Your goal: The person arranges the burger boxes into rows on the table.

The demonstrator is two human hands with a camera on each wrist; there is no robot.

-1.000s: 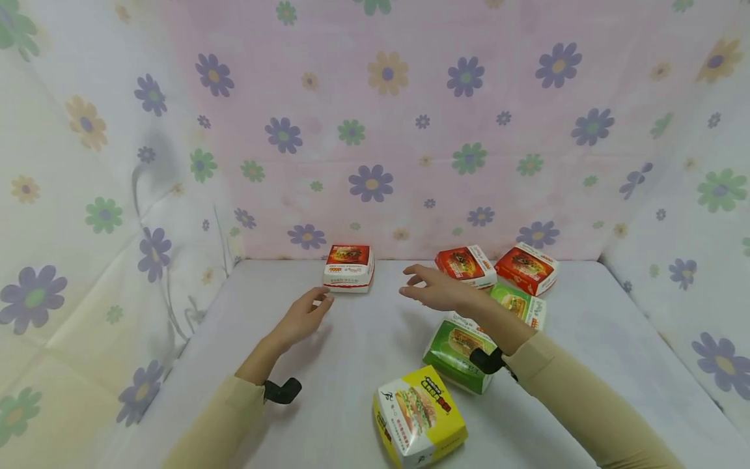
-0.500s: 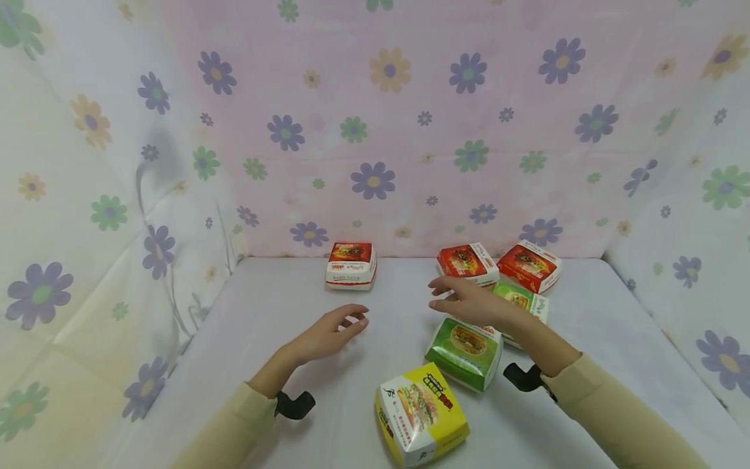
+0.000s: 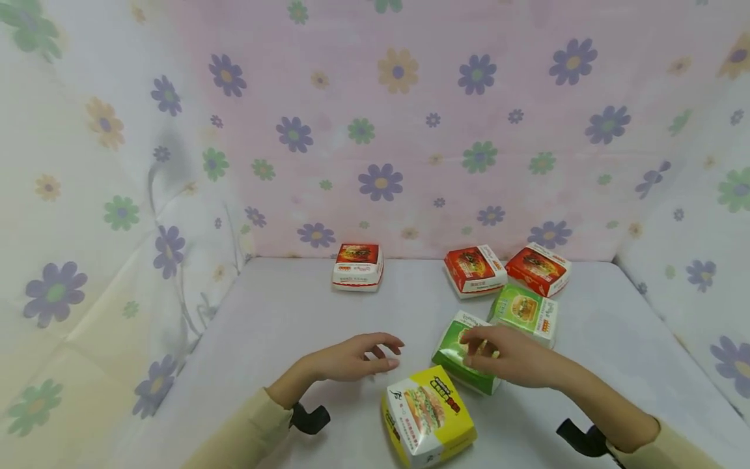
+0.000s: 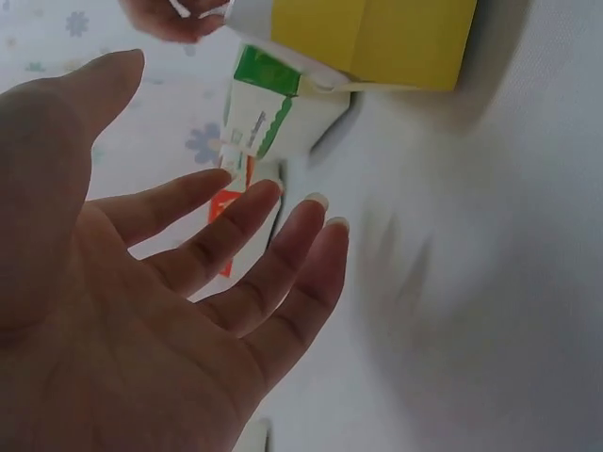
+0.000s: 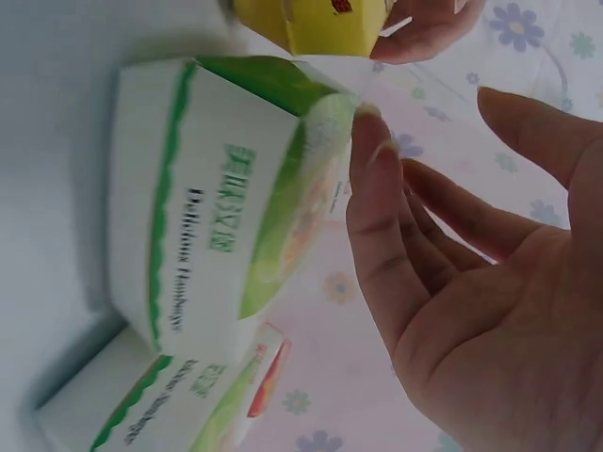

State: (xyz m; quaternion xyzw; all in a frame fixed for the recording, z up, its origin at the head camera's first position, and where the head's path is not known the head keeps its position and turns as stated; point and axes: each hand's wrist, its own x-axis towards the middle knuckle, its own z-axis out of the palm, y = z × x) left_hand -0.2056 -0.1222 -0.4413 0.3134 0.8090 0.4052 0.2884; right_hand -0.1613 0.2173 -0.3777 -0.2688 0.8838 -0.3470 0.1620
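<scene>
My left hand (image 3: pixel 357 357) hovers over the table just left of the yellow burger box (image 3: pixel 430 417), fingers loosely bent and holding nothing. In the left wrist view its palm faces the yellow box (image 4: pixel 377 42) with a gap between. Above the nearer green burger box (image 3: pixel 454 355) is my right hand (image 3: pixel 512 357), its fingers relaxed and nothing in them. The right wrist view shows that green box (image 5: pixel 207 207) beside the fingers; whether they touch it I cannot tell. A second green box (image 3: pixel 523 311) lies behind the first.
Two red burger boxes (image 3: pixel 474 270) (image 3: pixel 538 268) stand at the back right. Another red-and-white box (image 3: pixel 358 267) sits alone near the back wall. Flower-patterned cloth (image 3: pixel 410 130) encloses the white table (image 3: pixel 281 306) at the back and both sides.
My left hand has moved right and nearer, from the lone red-and-white box to beside the yellow box. My right hand has come nearer and right, over the green box. The boxes stay put.
</scene>
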